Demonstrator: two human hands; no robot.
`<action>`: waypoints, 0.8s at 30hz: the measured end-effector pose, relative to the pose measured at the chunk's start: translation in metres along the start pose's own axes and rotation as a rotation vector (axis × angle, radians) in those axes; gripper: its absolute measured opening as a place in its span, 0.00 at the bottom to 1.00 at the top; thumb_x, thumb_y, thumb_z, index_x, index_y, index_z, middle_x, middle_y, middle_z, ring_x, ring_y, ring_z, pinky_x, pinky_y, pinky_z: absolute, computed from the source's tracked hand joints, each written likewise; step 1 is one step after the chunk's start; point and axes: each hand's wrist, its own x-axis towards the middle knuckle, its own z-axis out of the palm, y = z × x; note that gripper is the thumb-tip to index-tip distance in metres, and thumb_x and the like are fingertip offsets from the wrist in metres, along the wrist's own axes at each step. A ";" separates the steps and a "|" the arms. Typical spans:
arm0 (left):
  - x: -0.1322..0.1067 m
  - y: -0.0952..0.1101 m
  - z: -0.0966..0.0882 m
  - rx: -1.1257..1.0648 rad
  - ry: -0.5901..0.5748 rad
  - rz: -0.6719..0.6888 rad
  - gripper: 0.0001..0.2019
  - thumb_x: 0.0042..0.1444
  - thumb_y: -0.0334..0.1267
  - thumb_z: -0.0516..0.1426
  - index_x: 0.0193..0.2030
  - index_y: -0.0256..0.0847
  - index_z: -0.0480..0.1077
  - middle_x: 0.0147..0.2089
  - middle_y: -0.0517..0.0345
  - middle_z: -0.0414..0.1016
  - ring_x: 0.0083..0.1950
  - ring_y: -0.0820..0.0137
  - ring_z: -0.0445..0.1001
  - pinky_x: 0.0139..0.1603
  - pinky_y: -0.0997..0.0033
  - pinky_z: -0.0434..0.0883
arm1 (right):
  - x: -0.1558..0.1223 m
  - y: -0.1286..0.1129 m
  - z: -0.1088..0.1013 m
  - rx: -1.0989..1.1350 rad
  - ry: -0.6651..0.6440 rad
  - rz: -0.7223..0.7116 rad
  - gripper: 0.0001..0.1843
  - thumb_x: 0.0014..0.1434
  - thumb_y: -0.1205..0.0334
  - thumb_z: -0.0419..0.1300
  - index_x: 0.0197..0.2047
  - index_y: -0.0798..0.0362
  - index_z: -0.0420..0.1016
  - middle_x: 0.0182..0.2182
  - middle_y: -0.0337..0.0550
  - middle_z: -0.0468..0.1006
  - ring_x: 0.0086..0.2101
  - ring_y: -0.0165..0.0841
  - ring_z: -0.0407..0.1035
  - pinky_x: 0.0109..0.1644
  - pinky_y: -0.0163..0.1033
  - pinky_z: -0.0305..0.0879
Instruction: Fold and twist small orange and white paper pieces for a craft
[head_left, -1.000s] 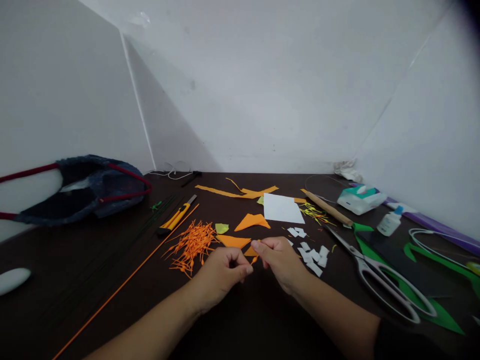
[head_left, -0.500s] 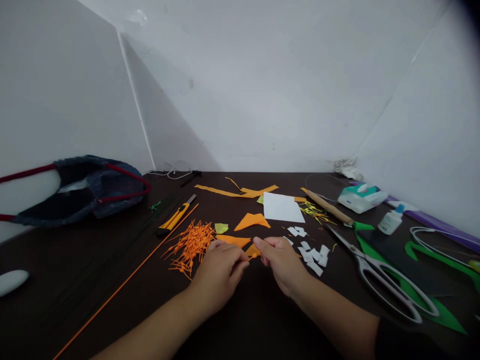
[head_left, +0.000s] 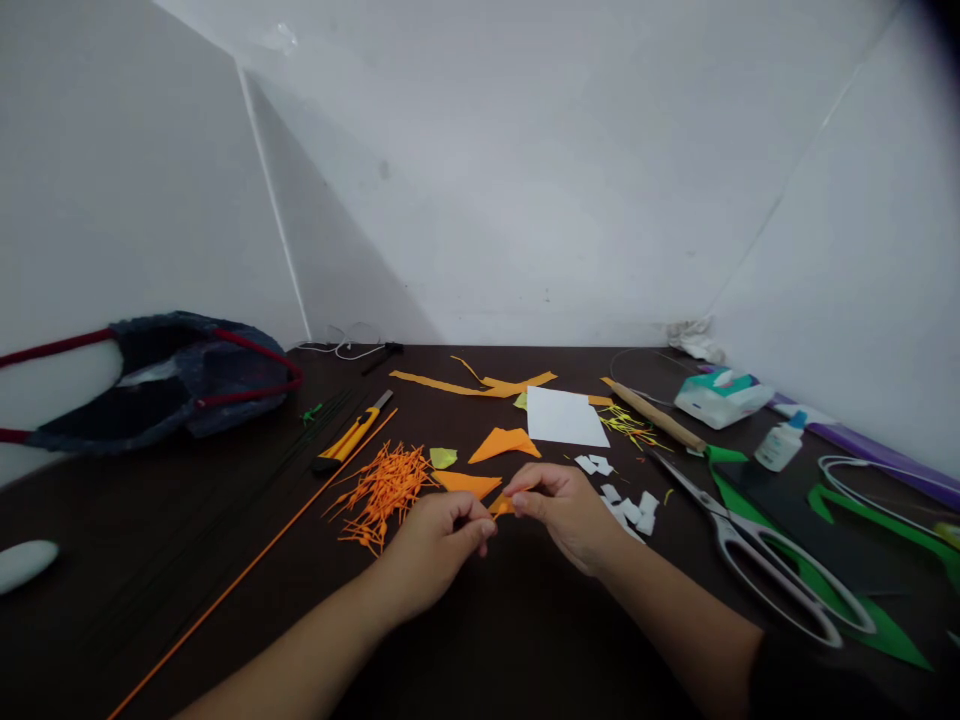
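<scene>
My left hand (head_left: 439, 545) and my right hand (head_left: 562, 510) meet at the near centre of the bench (head_left: 225, 520), fingertips pinched closed on one small orange paper scrap (head_left: 501, 505) held between them, just above the bench surface. At 10 o'clock from the hands lies one pile of thin orange slivers (head_left: 382, 485), close to my left knuckles. At 12 o'clock lie two orange triangles (head_left: 504, 442), one white sheet (head_left: 564, 416) and, beyond them, the long orange strips (head_left: 480, 385). At 3 o'clock, just beside my right hand, lie the small white paper squares (head_left: 626, 508); several show, but the exact count cannot be told because my hand covers some. Further toward 3 o'clock lies one pair of scissors (head_left: 757, 545), blades closed, on green paper (head_left: 885, 630). One yellow utility knife (head_left: 352, 432) and one long orange rod (head_left: 255, 560) lie at 10 to 9 o'clock. One glue bottle (head_left: 780, 442) stands at 2 o'clock, one wooden stick (head_left: 656, 415) at 1 o'clock. One dark bag (head_left: 161, 380) sits at the far left edge. The bench at 6 o'clock, between my forearms, is bare dark surface; walls close the bench at the back and the right.
</scene>
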 end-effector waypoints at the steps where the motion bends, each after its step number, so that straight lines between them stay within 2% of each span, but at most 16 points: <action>1: 0.000 0.000 0.000 -0.009 -0.001 -0.005 0.10 0.52 0.38 0.51 0.22 0.39 0.67 0.23 0.63 0.68 0.28 0.71 0.65 0.31 0.75 0.60 | 0.000 0.000 0.000 -0.026 0.013 -0.005 0.02 0.44 0.65 0.62 0.25 0.52 0.73 0.24 0.36 0.71 0.27 0.29 0.63 0.34 0.37 0.59; 9: -0.001 0.004 0.001 0.060 0.013 0.008 0.10 0.51 0.37 0.51 0.22 0.39 0.67 0.22 0.63 0.68 0.27 0.71 0.65 0.30 0.75 0.59 | -0.001 0.000 0.007 -0.256 0.157 -0.050 0.10 0.50 0.61 0.57 0.20 0.53 0.62 0.18 0.32 0.60 0.22 0.27 0.55 0.28 0.34 0.53; 13: -0.001 0.005 0.004 0.167 0.050 0.045 0.10 0.51 0.37 0.51 0.22 0.40 0.67 0.23 0.62 0.69 0.27 0.71 0.65 0.31 0.73 0.58 | -0.001 0.002 0.010 -0.288 0.224 -0.040 0.16 0.51 0.59 0.56 0.17 0.53 0.55 0.15 0.31 0.53 0.20 0.26 0.48 0.24 0.33 0.47; 18: -0.001 0.003 0.005 0.320 0.172 0.209 0.07 0.48 0.33 0.53 0.21 0.41 0.66 0.23 0.61 0.70 0.29 0.69 0.66 0.36 0.69 0.58 | -0.002 0.004 0.014 -0.118 0.220 0.010 0.18 0.51 0.58 0.56 0.16 0.52 0.53 0.15 0.30 0.52 0.19 0.26 0.47 0.24 0.34 0.45; 24: -0.001 -0.001 0.005 0.419 0.236 0.302 0.07 0.47 0.28 0.53 0.21 0.40 0.63 0.23 0.62 0.68 0.28 0.71 0.64 0.36 0.68 0.57 | -0.003 0.003 0.019 0.135 0.185 0.082 0.17 0.50 0.61 0.58 0.17 0.53 0.55 0.15 0.31 0.54 0.19 0.25 0.47 0.24 0.34 0.43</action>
